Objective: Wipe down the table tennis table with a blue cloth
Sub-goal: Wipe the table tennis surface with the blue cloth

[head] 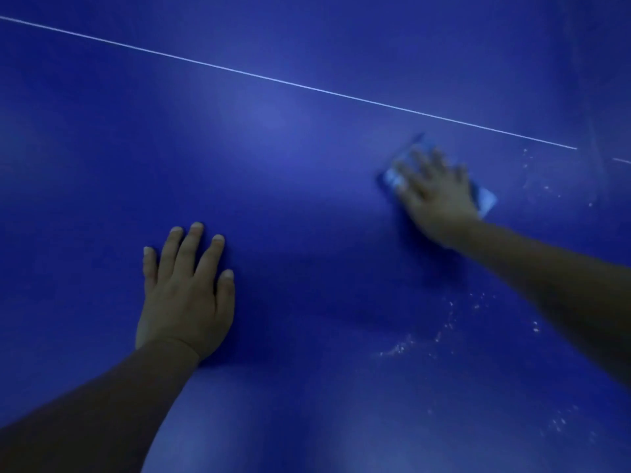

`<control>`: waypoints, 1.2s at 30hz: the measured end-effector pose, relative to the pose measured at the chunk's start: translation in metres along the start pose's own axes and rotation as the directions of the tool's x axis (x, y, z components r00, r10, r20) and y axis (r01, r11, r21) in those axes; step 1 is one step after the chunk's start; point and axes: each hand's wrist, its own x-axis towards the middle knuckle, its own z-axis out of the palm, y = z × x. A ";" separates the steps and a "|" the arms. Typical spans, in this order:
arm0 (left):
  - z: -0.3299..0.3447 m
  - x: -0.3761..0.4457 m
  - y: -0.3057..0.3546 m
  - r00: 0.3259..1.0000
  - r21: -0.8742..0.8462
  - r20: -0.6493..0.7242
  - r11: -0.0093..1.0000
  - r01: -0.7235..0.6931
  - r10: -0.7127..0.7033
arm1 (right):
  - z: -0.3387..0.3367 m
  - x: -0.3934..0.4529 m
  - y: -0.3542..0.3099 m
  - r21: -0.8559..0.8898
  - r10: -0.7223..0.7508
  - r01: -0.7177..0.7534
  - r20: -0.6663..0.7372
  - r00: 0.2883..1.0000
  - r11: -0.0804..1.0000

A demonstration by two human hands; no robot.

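From the head view we see our right hand [435, 191] lying flat on the cloth [486, 199], fingers spread and straight, pressing it down onto the table [273, 131]. The hand is blurred, so we judge it is mid-stroke; a flat palm spreads the pressure over more cloth than a pinch would. The cloth sits on the right of the view, just short of the white line [290, 82], its pale corners showing beyond the fingers and beside the wrist.

Our left hand [186, 288] rests palm-down on bare table, fingers straight and slightly apart, holding nothing. We take it as a prop while we lean in to reach.

White specks [447, 322] lie scattered near the right forearm and again beyond the cloth, so that side looks not yet wiped.

No container shows anywhere in this view.
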 end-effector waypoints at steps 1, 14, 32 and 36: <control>0.000 -0.001 0.000 1.000 -0.002 -0.004 1.000 -0.002 0.002 | -0.004 0.009 0.013 0.030 0.169 -0.169 -0.009 0.986 0.985; -0.008 0.000 -0.011 0.999 -0.160 0.046 0.987 -0.009 0.016 | 0.028 -0.192 -0.096 -0.055 -0.482 0.485 0.050 0.875 0.873; 0.001 -0.263 -0.066 0.983 0.033 0.146 0.993 -0.115 0.109 | 0.024 -0.181 -0.087 0.009 0.094 -0.095 0.020 0.995 0.995; 0.001 -0.263 -0.067 0.982 0.030 0.154 0.993 -0.112 0.106 | 0.036 -0.240 -0.119 0.041 0.170 -0.168 -0.043 0.985 0.985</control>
